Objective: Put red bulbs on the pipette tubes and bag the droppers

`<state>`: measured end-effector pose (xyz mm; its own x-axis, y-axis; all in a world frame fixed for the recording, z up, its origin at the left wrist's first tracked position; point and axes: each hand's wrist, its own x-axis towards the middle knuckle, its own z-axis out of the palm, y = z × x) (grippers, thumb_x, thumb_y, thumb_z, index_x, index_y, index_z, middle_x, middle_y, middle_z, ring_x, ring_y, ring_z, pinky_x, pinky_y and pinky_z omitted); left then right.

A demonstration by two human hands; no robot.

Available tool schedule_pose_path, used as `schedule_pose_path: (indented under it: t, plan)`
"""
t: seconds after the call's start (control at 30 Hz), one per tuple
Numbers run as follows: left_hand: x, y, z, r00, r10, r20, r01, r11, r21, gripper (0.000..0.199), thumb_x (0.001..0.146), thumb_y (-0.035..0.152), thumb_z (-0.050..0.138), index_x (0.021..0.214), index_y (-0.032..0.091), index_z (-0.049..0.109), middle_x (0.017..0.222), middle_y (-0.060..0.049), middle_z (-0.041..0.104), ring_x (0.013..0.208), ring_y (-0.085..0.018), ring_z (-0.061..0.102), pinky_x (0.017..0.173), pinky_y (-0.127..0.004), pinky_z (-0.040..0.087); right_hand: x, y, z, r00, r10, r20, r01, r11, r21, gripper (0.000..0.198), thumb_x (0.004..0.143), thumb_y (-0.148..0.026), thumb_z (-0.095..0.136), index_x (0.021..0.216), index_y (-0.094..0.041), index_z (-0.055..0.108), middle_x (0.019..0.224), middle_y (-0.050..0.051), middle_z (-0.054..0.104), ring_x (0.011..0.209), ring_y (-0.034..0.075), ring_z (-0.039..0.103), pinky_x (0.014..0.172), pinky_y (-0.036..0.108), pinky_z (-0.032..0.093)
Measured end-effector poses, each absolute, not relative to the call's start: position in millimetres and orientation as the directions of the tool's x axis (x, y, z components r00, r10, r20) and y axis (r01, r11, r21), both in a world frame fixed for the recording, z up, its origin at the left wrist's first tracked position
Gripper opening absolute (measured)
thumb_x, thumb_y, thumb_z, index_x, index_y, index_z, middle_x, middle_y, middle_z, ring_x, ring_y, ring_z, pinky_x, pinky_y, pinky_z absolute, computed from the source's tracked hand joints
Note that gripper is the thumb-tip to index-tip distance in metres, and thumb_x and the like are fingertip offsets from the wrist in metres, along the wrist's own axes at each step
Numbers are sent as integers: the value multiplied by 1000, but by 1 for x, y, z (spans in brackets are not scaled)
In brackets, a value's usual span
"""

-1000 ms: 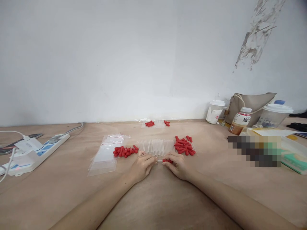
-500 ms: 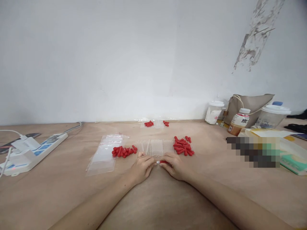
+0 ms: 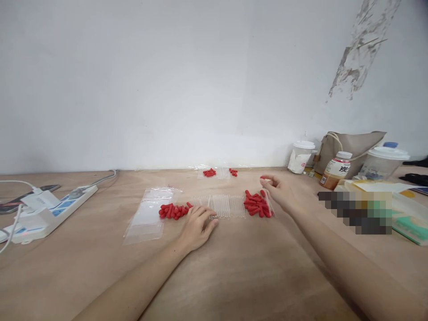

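Note:
My left hand [image 3: 198,228] lies palm down with its fingers loosely stretched, at the left end of a row of thin clear glass tubes [image 3: 224,206]. Beside its fingers is a pile of red rubber bulbs [image 3: 174,211]. My right hand [image 3: 277,190] is raised past a second pile of red rubber bulbs [image 3: 257,204]. It pinches a dropper, whose red bulb [image 3: 262,178] shows at the fingertips. How much of the dropper's glass tube is in the hand is hard to make out.
Clear zip bags [image 3: 150,213] lie left of the bulbs. Against the wall are bagged red bulbs [image 3: 209,172]. A power strip [image 3: 63,209] is at left. A lidded cup [image 3: 300,157], a drink bottle [image 3: 337,169], a grey bag [image 3: 356,147] and a box [image 3: 411,214] crowd the right.
My hands have parted from the middle. The right one has moved up and right with the red-bulbed dropper, over the right pile. The left has relaxed and stayed by the tubes.

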<state>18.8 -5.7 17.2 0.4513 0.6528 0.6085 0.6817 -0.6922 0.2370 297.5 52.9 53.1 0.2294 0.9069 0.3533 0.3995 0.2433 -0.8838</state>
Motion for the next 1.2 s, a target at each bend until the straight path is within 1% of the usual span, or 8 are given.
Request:
schedule_pose_path:
  t: [0.13, 0.3, 0.57, 0.7, 0.8, 0.9, 1.03, 1.2]
  plan:
    - [19, -3, 15, 449, 671, 590, 702, -673, 233, 11, 80, 24, 52, 87, 21, 60, 93, -3, 58, 89, -19, 50, 81, -37, 35, 333, 79, 35, 313, 923, 222, 673, -51, -738, 28, 70, -33, 54, 89, -15, 63, 66, 4, 62, 63, 15, 57, 57, 24, 41]
    - [19, -3, 13, 437, 671, 599, 700, -672, 243, 11, 80, 24, 51, 86, 22, 61, 93, -3, 58, 88, -20, 50, 80, -37, 36, 334, 94, 4, 303, 929, 214, 699, -64, -712, 35, 67, -39, 57, 93, -16, 63, 75, 5, 65, 68, 16, 60, 61, 24, 43]
    - [18, -2, 12, 454, 669, 588, 675, -689, 263, 11, 80, 22, 52, 87, 22, 60, 94, -4, 57, 90, -20, 49, 80, -37, 37, 349, 96, -1, 379, 902, 204, 728, -155, -668, 49, 67, -50, 54, 98, -12, 60, 87, 13, 65, 79, 21, 60, 66, 28, 44]
    - [18, -1, 11, 458, 671, 583, 672, -691, 268, 10, 80, 23, 52, 87, 21, 59, 94, -4, 56, 90, -20, 49, 79, -37, 37, 357, 92, 0, 310, 940, 140, 723, -138, -677, 50, 58, -55, 61, 87, -14, 63, 81, 10, 65, 76, 21, 60, 62, 28, 43]
    - [17, -1, 10, 462, 671, 579, 667, -694, 271, 10, 80, 22, 52, 86, 21, 59, 94, -4, 56, 90, -20, 49, 80, -37, 38, 359, 86, 4, 236, 968, 81, 653, -96, -751, 42, 52, -47, 69, 78, -14, 64, 71, 7, 65, 65, 19, 59, 55, 25, 43]
    - [17, -1, 10, 466, 672, 575, 664, -695, 275, 9, 79, 21, 52, 84, 21, 59, 94, -4, 55, 90, -19, 50, 80, -37, 38, 360, 80, 10, 183, 983, 6, 577, -103, -810, 43, 51, -36, 72, 86, -12, 62, 69, 6, 64, 60, 17, 58, 53, 25, 43]
    - [17, -1, 11, 472, 677, 564, 664, -694, 278, 8, 79, 20, 52, 83, 20, 59, 93, -3, 55, 90, -19, 50, 81, -37, 38, 359, 75, 18, 140, 988, -65, 598, -136, -790, 55, 59, -27, 68, 110, -10, 52, 85, 9, 63, 69, 16, 60, 59, 24, 45]
    - [17, 0, 11, 475, 675, 564, 662, -697, 276, 8, 79, 20, 52, 81, 20, 59, 94, -3, 55, 90, -18, 50, 81, -36, 38, 354, 77, 20, 292, 956, -33, 624, -216, -751, 56, 69, -28, 60, 118, -6, 45, 105, 17, 58, 81, 18, 59, 65, 24, 45]
